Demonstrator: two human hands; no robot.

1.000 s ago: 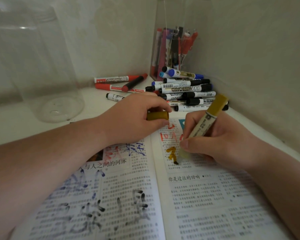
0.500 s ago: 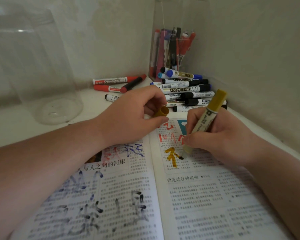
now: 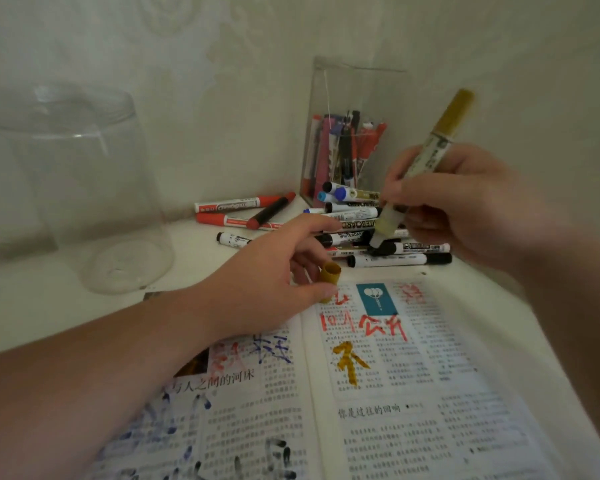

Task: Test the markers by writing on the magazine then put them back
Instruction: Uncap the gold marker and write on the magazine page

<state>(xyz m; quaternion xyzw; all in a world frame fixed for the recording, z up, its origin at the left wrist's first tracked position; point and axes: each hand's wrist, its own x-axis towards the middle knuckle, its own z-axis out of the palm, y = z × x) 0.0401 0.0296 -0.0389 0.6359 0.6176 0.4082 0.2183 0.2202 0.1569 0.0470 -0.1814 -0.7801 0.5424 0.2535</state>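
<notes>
Fingers (image 3: 413, 187) of right hand (image 3: 471, 209) round gold marker (image 3: 430, 154); those of left hand (image 3: 264, 275) apparently round its cap (image 3: 330, 273).

Markers (image 3: 378, 237) lie behind magazine (image 3: 413, 393), jar (image 3: 84, 188) left

Left hand (image 3: 274, 282): bare. Left forearm (image 3: 84, 393): bare along whole visible length. Right hand (image 3: 465, 209): bare, outline blurred. Right forearm (image 3: 575, 289): bare likewise. Nails (image 3: 326, 292), where visible: short, plain. Forearms look broad near frame edges.
</notes>
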